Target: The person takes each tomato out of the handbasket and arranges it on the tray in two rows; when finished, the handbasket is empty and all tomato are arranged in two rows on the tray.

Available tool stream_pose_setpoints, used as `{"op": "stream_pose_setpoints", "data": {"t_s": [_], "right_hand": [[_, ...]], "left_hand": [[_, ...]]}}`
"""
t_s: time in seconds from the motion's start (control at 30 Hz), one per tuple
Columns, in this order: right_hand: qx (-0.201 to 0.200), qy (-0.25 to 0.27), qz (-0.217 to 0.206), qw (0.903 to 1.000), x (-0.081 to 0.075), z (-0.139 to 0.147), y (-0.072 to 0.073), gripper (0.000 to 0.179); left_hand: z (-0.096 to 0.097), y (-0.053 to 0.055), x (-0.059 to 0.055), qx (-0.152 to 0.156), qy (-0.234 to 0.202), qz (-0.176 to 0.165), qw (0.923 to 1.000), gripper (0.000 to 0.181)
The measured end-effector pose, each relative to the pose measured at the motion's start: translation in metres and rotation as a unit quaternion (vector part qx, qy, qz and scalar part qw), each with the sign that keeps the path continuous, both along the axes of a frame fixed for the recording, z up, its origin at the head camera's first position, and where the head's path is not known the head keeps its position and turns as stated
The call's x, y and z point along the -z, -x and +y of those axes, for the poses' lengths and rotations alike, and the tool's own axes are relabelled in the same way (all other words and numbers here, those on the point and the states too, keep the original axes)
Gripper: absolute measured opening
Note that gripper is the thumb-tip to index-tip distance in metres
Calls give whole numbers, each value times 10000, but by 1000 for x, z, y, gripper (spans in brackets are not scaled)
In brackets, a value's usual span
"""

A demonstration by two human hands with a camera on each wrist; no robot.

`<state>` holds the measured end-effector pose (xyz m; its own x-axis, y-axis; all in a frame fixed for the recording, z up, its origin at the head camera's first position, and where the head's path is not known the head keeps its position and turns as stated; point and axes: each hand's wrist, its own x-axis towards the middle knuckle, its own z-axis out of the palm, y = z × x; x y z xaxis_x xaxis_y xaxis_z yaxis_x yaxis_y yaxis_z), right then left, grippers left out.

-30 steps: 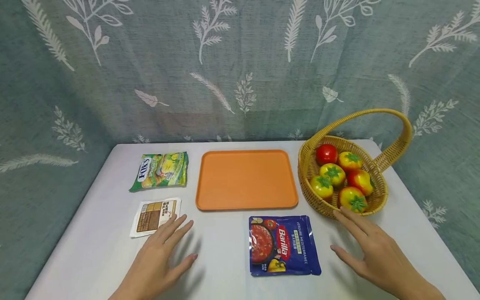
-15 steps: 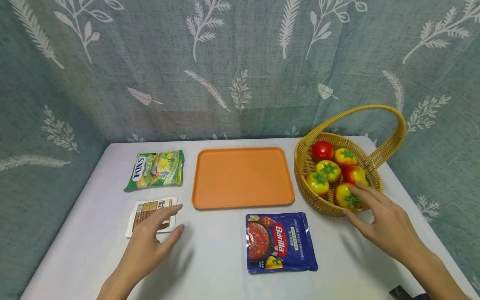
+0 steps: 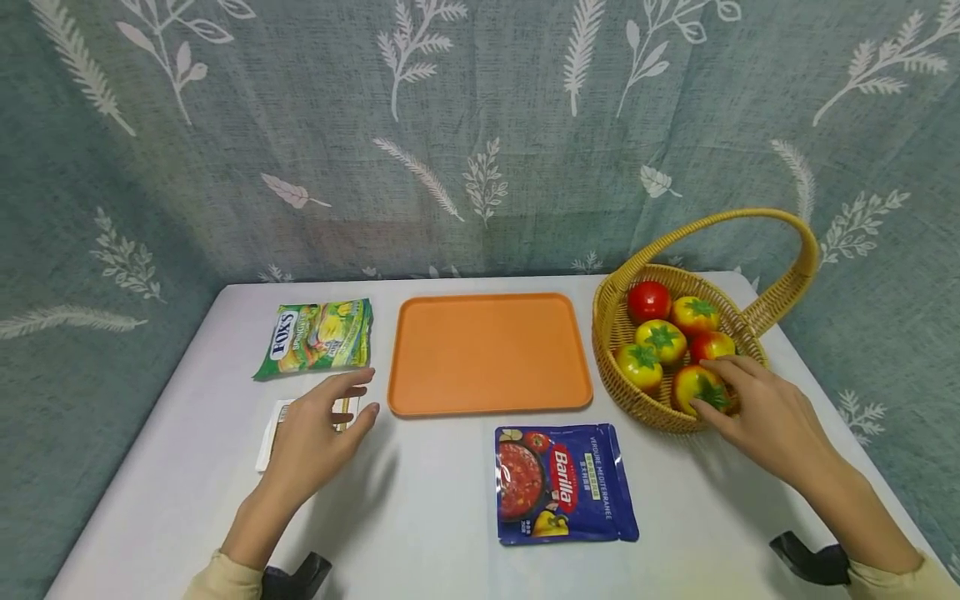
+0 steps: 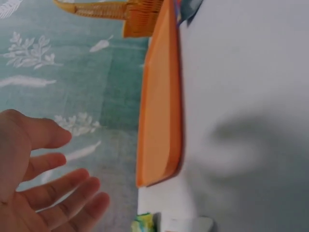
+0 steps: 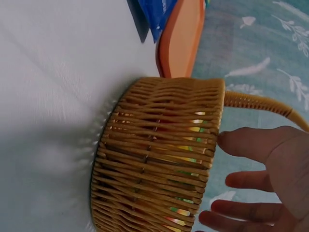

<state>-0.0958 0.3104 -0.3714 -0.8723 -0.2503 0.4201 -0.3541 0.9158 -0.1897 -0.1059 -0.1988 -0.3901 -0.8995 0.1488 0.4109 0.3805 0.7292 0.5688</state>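
Note:
My right hand (image 3: pixel 776 417) hovers over the near rim of a wicker basket (image 3: pixel 633 400), thumb and fingers spread around the nearest red-and-yellow, tomato-like fruit (image 3: pixel 692 387). In the right wrist view, the fingers of the hand (image 5: pixel 275 179) hang above the rim of the basket (image 5: pixel 154 159), with the thumb tip close to it. Whether the fruit is touched cannot be seen. My left hand (image 3: pixel 311 429) is raised above a flat white-and-brown packet (image 3: pixel 281 417), partly covering it. Its fingers (image 4: pixel 58 188) are loosely bent, and nothing is between them.
An orange tray (image 3: pixel 491 354) lies at the back centre of the white table (image 3: pixel 435 508). Left of it is a green Fox's candy bag (image 3: pixel 318 336). A blue Barilla sauce pouch (image 3: pixel 566 483) lies in front. The basket's tall handle (image 3: pixel 780 300) arches over several fruits.
My right hand has moved forward and right, from beside the basket to over its nearest fruit. The left hand has risen above the packet, its fingers more bent. The objects stay put.

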Motion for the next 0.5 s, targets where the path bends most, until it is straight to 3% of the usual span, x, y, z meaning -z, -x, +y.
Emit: {"op": "stream_pose_setpoints", "data": {"t_s": [0.2, 0.33, 0.5], "right_hand": [[149, -143, -329, 9992, 0, 2, 8, 49], [349, -280, -644, 9969, -4, 2, 11, 53], [463, -438, -1201, 9907, -5, -3, 17, 51]], "left_hand": [[4, 21, -1, -181, -106, -325, 9993, 39], [6, 33, 4, -277, -222, -636, 9973, 42], [7, 45, 13, -470, -40, -960, 9943, 45]]}}
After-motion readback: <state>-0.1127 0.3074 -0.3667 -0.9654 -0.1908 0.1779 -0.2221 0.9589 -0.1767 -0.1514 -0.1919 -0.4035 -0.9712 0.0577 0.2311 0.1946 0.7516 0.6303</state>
